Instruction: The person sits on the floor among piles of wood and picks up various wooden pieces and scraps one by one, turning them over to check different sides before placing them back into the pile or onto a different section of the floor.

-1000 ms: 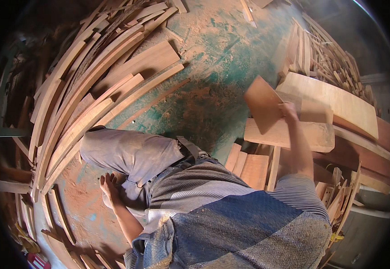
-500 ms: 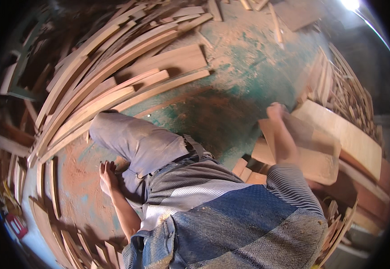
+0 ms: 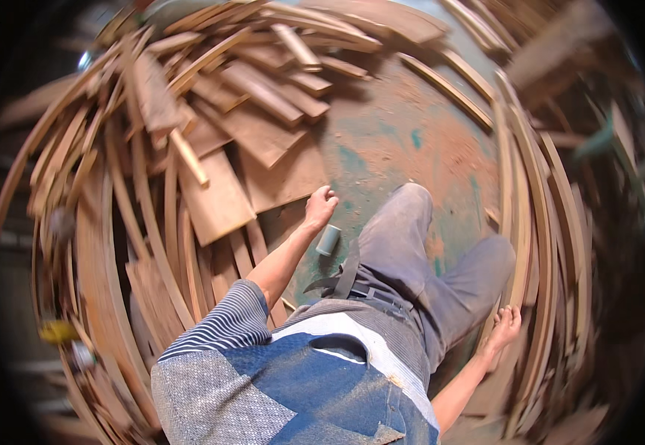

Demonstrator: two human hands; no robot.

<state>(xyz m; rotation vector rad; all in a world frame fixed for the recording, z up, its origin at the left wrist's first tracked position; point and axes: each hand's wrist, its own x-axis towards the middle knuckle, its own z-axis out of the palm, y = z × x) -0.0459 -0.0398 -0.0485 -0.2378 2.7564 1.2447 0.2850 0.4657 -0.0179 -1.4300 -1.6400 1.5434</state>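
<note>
My left hand (image 3: 321, 207) is held out past the striped sleeve, its fingers curled in and nothing visible in them. Just below its wrist a small grey-green cylindrical container (image 3: 328, 241) is on the floor. Close by on the left are a broad flat board (image 3: 278, 174) and a paler board (image 3: 217, 196). My right hand (image 3: 503, 326) hangs beside my bent right leg, fingers partly spread and holding nothing. Long narrow wood strips (image 3: 534, 245) run alongside that hand; whether it touches them I cannot tell.
Stacked offcuts (image 3: 263, 85) spread across the far left, with long planks (image 3: 103, 267) curving down the left side. More strips (image 3: 449, 87) lie at the far right. Reddish dust covers the worn green floor (image 3: 397, 141) ahead of my legs (image 3: 404, 230).
My body and the view have turned a lot. My legs, which pointed left, now point ahead. The grey-green container has come into view. Both hands remain without anything visible in them.
</note>
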